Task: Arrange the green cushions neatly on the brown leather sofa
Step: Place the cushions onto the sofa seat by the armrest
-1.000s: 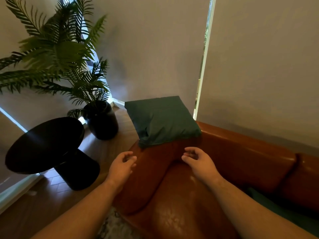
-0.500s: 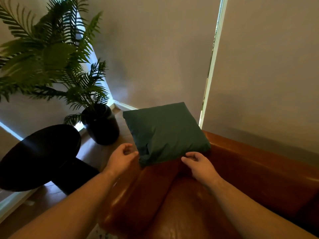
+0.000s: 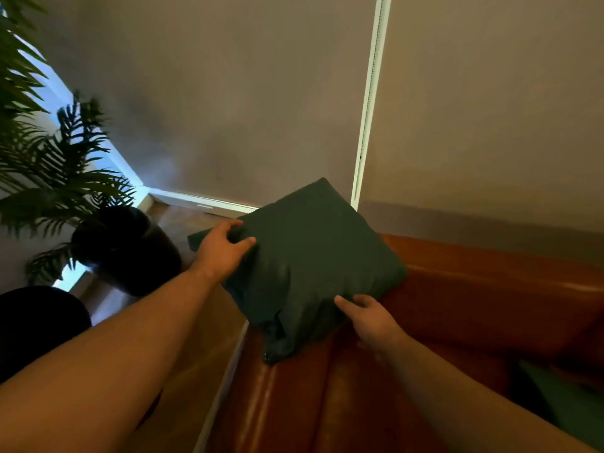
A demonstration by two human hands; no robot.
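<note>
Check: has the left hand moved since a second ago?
Yes. The left hand went forward from the brown leather sofa arm onto the green cushion's far left corner.

A cushion lies on the sofa where the armrest meets the backrest, overhanging the armrest to the left. The left hand holds its far left corner; the right hand holds its near edge. A second cushion lies on the seat at the far right. Left of the sofa, a potted plant stands on the floor, with a round surface nearer, at the left edge. The wall stands behind all.
</note>
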